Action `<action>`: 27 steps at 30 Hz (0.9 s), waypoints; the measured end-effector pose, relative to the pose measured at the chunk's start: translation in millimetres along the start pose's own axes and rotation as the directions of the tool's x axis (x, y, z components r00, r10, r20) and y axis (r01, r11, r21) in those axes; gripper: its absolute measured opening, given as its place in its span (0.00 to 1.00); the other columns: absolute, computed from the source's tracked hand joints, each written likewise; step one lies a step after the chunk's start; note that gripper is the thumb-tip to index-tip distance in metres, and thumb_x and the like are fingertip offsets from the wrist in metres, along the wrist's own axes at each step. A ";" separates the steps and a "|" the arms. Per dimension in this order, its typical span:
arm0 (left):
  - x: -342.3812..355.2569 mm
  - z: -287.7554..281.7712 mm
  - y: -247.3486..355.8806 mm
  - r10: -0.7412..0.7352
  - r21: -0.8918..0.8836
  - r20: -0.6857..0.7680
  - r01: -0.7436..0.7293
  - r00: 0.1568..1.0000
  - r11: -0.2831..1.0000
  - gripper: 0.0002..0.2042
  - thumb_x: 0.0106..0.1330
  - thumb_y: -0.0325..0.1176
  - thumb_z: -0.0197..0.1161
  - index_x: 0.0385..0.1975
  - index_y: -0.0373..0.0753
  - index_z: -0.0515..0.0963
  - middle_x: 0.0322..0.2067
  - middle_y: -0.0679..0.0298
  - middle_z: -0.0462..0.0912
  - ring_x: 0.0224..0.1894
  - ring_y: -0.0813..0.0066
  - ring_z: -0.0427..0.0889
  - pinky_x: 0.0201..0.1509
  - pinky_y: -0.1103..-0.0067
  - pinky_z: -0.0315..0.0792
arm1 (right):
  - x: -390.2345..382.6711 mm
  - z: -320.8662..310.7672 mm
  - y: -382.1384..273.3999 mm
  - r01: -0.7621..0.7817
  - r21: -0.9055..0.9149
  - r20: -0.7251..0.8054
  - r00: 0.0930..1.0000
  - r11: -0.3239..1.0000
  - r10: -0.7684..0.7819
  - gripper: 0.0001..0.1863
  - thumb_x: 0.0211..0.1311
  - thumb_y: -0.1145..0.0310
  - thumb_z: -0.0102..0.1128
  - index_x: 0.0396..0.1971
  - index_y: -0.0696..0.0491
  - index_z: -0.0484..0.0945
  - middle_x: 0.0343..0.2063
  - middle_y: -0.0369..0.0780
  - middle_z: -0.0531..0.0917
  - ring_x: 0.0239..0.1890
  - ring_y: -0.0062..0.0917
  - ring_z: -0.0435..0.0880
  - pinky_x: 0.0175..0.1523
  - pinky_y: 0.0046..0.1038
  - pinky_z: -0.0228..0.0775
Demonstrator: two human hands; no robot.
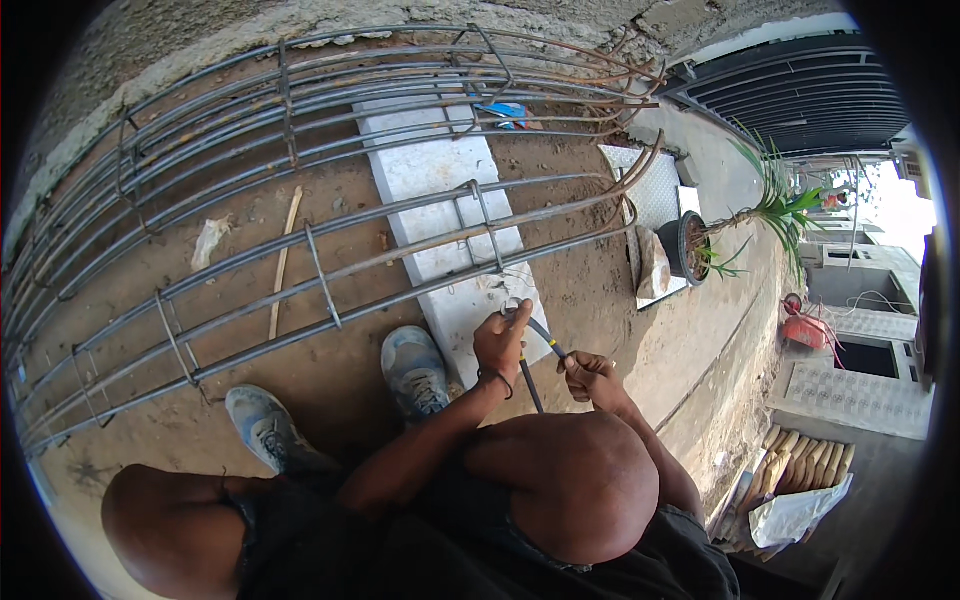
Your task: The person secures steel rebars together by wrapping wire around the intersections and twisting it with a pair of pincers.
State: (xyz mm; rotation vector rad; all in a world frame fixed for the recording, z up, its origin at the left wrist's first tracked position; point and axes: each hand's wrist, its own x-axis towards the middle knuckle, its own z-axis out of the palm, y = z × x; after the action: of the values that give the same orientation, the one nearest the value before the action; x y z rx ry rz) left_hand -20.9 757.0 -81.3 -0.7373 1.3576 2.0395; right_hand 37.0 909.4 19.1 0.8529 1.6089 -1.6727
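I am holding a pair of long-handled pliers (541, 334) with dark handles and yellow bands, its handles spread apart. My right hand (592, 379) is closed round the end of one handle. The other handle points down toward my knee. My left hand (498, 342) is closed at the head of the pliers, thumb and forefinger pinched there; whether they also hold a wire is too small to tell. Just beyond is a rebar cage (350, 270) of long steel bars and bent stirrups. It crosses over a white slab (440, 190), and both hands are near the slab's close end.
More rebar cages (215, 120) lie farther off along a rough wall. A wooden stick (286, 262) and a crumpled scrap (209, 243) rest on the dirt. At right are a potted plant (690, 246), a stone (653, 262), and stacked bundles (805, 462). My shoes (414, 370) are beside the slab.
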 end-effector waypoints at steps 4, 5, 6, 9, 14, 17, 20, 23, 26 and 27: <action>2.7 2.0 9.3 0.423 0.215 -0.300 -0.372 0.855 0.903 0.12 0.53 0.38 0.68 0.27 0.34 0.80 0.23 0.60 0.81 0.27 0.72 0.80 0.34 0.78 0.72 | 23.5 -11.7 38.7 0.155 -0.254 -0.144 0.970 0.955 -0.195 0.13 0.64 0.60 0.52 0.32 0.56 0.75 0.12 0.27 0.63 0.14 0.12 0.58 0.19 0.18 0.50; 4.6 -1.7 13.3 0.591 0.438 -0.291 -0.445 0.752 0.781 0.10 0.52 0.35 0.68 0.28 0.35 0.80 0.24 0.60 0.82 0.27 0.73 0.80 0.34 0.78 0.72 | 31.4 -9.8 38.9 0.157 -0.248 -0.137 0.971 0.956 -0.195 0.13 0.64 0.60 0.52 0.32 0.56 0.75 0.12 0.27 0.63 0.14 0.12 0.58 0.19 0.18 0.50; 4.0 -3.9 16.2 0.662 0.457 -0.226 -0.522 0.715 0.720 0.08 0.50 0.30 0.67 0.29 0.36 0.80 0.25 0.59 0.82 0.25 0.73 0.80 0.31 0.79 0.72 | 43.0 -10.3 35.1 0.349 -0.622 -0.160 0.820 0.701 -0.550 0.15 0.63 0.59 0.54 0.33 0.57 0.76 0.14 0.28 0.67 0.15 0.15 0.63 0.21 0.21 0.56; 3.6 -7.2 20.1 0.667 0.401 -0.188 -0.564 0.721 0.722 0.07 0.50 0.26 0.65 0.30 0.38 0.81 0.25 0.59 0.82 0.22 0.75 0.79 0.27 0.80 0.72 | 69.4 13.7 8.1 0.367 -0.864 -0.111 0.529 0.346 -0.841 0.18 0.60 0.57 0.57 0.36 0.59 0.77 0.21 0.34 0.77 0.18 0.22 0.73 0.26 0.26 0.66; 5.3 -19.7 30.9 0.723 0.318 -0.239 -0.651 0.649 0.689 0.07 0.51 0.23 0.62 0.31 0.38 0.79 0.24 0.61 0.81 0.18 0.77 0.76 0.20 0.83 0.67 | 91.0 61.9 -49.0 0.270 0.183 -0.262 0.940 0.945 -0.218 0.17 0.60 0.58 0.58 0.34 0.59 0.77 0.25 0.38 0.81 0.21 0.21 0.76 0.27 0.25 0.67; 12.5 -25.6 43.9 0.741 0.315 -0.251 -0.671 0.623 0.671 0.07 0.55 0.23 0.61 0.34 0.34 0.79 0.21 0.66 0.80 0.20 0.87 0.73 0.22 0.87 0.66 | 95.3 81.9 -53.4 0.377 -0.463 -0.387 0.728 0.802 -0.566 0.11 0.59 0.64 0.58 0.31 0.58 0.76 0.23 0.38 0.78 0.22 0.24 0.77 0.27 0.27 0.68; 20.0 -38.3 59.2 0.724 0.200 -0.314 -0.703 0.614 0.683 0.07 0.56 0.23 0.59 0.34 0.34 0.79 0.21 0.67 0.79 0.20 0.87 0.73 0.21 0.88 0.66 | 97.6 106.3 -28.3 0.394 -0.915 0.197 0.250 -0.087 -0.948 0.05 0.55 0.72 0.58 0.30 0.57 0.76 0.22 0.38 0.73 0.26 0.30 0.76 0.27 0.30 0.69; 26.6 -47.1 73.8 0.721 0.184 -0.374 -0.715 0.584 0.675 0.06 0.58 0.22 0.58 0.35 0.33 0.78 0.22 0.68 0.78 0.21 0.87 0.73 0.22 0.88 0.66 | 108.7 75.5 -1.5 0.469 -0.883 0.202 0.435 0.029 -0.877 0.08 0.49 0.76 0.58 0.31 0.51 0.76 0.25 0.38 0.72 0.28 0.35 0.76 0.31 0.33 0.70; 29.2 -52.7 81.8 0.740 0.130 -0.377 -0.760 0.556 0.637 0.06 0.59 0.22 0.57 0.35 0.32 0.78 0.23 0.66 0.79 0.22 0.86 0.74 0.22 0.88 0.68 | 105.7 27.8 -16.0 0.445 -0.895 0.238 0.538 0.032 -0.808 0.07 0.51 0.75 0.58 0.31 0.50 0.77 0.26 0.39 0.75 0.24 0.33 0.75 0.28 0.31 0.69; 28.4 -53.0 83.8 0.727 0.072 -0.372 -0.763 0.577 0.643 0.06 0.59 0.22 0.56 0.35 0.32 0.78 0.24 0.65 0.79 0.22 0.86 0.74 0.23 0.88 0.69 | 108.6 16.8 -31.0 0.587 -0.801 0.268 0.531 0.121 -0.804 0.04 0.54 0.73 0.58 0.31 0.51 0.78 0.26 0.38 0.77 0.21 0.29 0.75 0.24 0.29 0.67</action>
State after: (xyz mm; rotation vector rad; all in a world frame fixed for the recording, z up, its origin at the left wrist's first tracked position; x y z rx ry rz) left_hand -93.7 685.3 -67.3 -0.6670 2.0701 2.7315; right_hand -50.8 891.5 -51.7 -0.3941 2.9244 -0.9346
